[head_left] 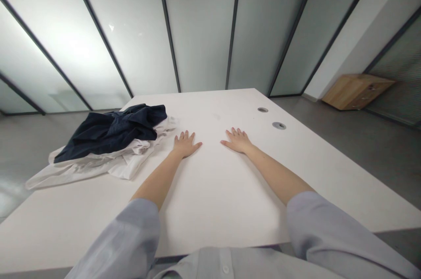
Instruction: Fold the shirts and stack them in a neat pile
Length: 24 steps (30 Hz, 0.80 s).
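Note:
Both hands rest palm down on a white table (217, 209), fingers spread and nothing in them. My left hand (185, 144) lies just right of a heap of clothes. On top of that heap is a crumpled dark navy garment (115, 130); white garments (128, 165) stick out from under it, and their exact kinds cannot be made out. My right hand (238, 141) is a short way to the right of the left one, apart from it, with its thumb pointing inward.
Two round metal cable grommets (279, 125) are set in the tabletop at the right. Frosted glass panels (200, 29) with dark frames stand behind the table. A wooden drawer cabinet (357, 90) sits on the grey floor at the far right.

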### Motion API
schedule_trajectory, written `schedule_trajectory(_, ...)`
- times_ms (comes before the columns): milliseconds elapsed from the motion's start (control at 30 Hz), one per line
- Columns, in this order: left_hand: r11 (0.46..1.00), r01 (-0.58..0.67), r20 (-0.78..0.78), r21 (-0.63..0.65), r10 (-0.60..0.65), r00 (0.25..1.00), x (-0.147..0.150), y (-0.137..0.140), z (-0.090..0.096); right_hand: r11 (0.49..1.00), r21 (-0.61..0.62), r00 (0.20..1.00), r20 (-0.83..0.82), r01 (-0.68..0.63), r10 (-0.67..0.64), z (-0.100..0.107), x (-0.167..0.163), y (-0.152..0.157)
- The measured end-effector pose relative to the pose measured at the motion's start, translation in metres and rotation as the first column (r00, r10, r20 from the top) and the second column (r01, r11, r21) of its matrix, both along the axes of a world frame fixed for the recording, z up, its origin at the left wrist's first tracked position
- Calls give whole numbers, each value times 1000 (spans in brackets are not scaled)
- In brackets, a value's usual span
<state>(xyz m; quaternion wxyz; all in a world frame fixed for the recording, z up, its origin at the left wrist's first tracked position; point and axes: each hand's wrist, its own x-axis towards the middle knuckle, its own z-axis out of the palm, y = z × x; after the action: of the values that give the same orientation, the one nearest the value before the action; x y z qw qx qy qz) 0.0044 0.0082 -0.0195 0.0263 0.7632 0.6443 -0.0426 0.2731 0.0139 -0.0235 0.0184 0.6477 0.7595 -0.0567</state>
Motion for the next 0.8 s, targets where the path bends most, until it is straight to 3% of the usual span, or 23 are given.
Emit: schedule_trajectory(800, 1000, 2, -3, 10, -2, 1000, -1, 1, 0, 1000, -6, 1000, -13, -7, 7, -1, 2, 1)
